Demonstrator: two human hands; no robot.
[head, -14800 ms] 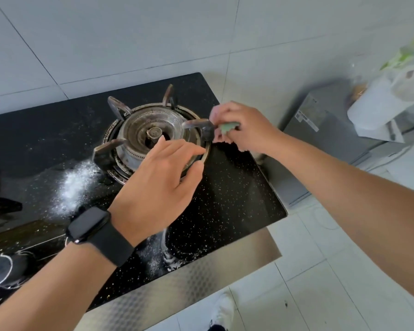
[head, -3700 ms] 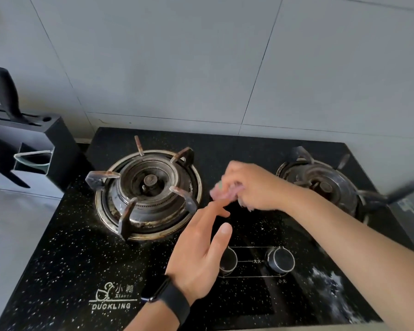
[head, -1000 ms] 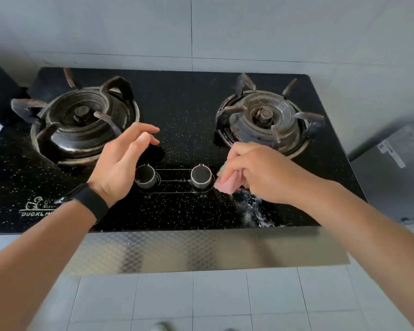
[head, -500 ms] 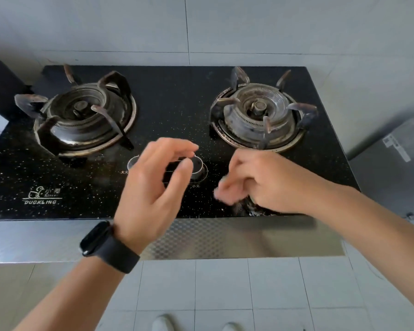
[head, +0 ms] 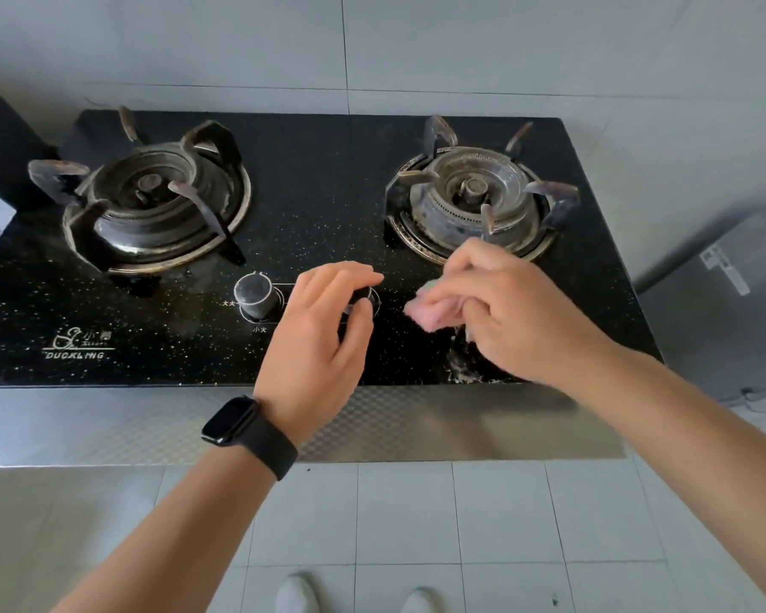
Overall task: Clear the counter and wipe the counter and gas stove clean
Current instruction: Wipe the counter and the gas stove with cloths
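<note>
The black speckled gas stove [head: 319,179] carries a left burner [head: 151,201] and a right burner [head: 474,196]. My right hand [head: 514,311] grips a pink and green sponge [head: 430,312] and presses it on the glass just right of the knobs. A patch of white powder [head: 465,369] lies under that hand near the stove's front edge. My left hand [head: 319,334], with a black watch on the wrist, curls thumb and fingers round the right knob [head: 364,295]. The left knob [head: 257,296] stands free.
A patterned steel counter strip [head: 107,426] runs along the stove's front. A dark knife block [head: 1,139] sits at the left edge, a grey appliance [head: 726,294] stands lower at the right. Tiled floor and my shoes [head: 297,595] show below.
My left hand has come down from above the knobs onto the right knob. My right hand with the sponge has shifted slightly up and left of the powder patch.
</note>
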